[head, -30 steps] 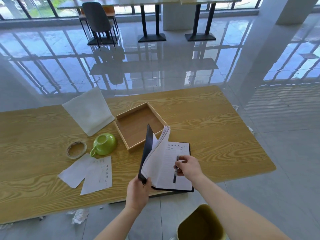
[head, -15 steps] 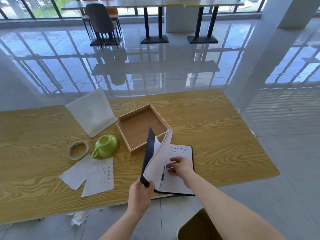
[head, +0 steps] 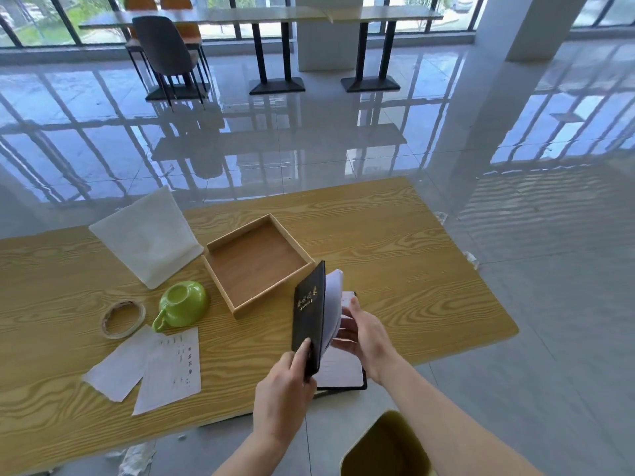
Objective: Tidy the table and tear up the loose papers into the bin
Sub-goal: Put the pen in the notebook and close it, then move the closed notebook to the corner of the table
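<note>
A black notebook (head: 309,314) stands half shut at the table's near edge, its front cover raised almost upright. My left hand (head: 285,383) pinches the lower edge of that cover. My right hand (head: 364,334) lies flat against the fanned white pages from the right; no pen shows in it. Two loose paper sheets (head: 151,365) lie overlapping to the left on the wooden table (head: 395,255). An olive-green bin (head: 385,444) stands on the floor below my right forearm.
An empty wooden tray (head: 257,262) sits just behind the notebook. A green cup (head: 182,304) lies on its side, next to a tape roll (head: 122,319) and a white pouch (head: 147,238). Crumpled paper scraps (head: 134,458) lie on the floor under the near edge.
The left hand has swung the notebook's cover and pages rightward, nearly closing it. The right hand moved from the open page, where it held a pen, onto the outside of the pages.
</note>
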Demonstrator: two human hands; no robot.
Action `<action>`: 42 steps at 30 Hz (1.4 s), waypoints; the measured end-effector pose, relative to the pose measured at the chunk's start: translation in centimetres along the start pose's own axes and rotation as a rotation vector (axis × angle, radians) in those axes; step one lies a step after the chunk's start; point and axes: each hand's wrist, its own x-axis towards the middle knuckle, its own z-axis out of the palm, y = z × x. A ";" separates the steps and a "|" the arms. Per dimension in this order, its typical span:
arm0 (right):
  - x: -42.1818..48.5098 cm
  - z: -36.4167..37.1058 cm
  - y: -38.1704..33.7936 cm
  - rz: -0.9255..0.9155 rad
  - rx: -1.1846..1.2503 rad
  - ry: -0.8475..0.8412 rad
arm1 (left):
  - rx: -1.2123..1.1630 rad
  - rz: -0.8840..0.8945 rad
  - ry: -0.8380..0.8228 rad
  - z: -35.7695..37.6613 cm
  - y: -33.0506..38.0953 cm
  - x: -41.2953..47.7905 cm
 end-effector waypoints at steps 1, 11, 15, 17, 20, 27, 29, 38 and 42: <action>0.0 0.3 -0.3 -0.019 -0.046 -0.037 | 0.027 0.013 -0.019 0.2 0.1 0.1; 0.2 -1.6 0.2 -0.144 -0.605 0.185 | 0.156 0.143 -0.237 2.5 -0.8 0.5; 0.6 -2.6 1.0 -0.080 -0.769 0.283 | 0.095 0.060 -0.275 3.1 -1.1 1.3; 0.7 -2.7 1.5 -0.063 -0.862 0.311 | 0.047 0.036 -0.284 3.3 -1.2 1.7; 1.0 -2.6 2.3 -0.059 -0.994 0.338 | 0.004 0.033 -0.268 3.5 -1.2 2.2; 1.1 -2.2 2.8 -0.019 -1.203 0.387 | -0.137 -0.134 -0.227 3.4 -1.0 3.6; 0.8 -2.3 2.9 -0.001 -1.249 0.398 | -0.150 -0.190 -0.237 3.4 -1.1 3.9; 0.1 -2.8 4.4 0.025 -1.109 0.397 | -0.212 -0.321 -0.258 3.5 -1.2 4.4; 0.1 -2.5 4.5 0.012 -1.070 0.415 | -0.276 -0.365 -0.237 3.1 -1.1 5.0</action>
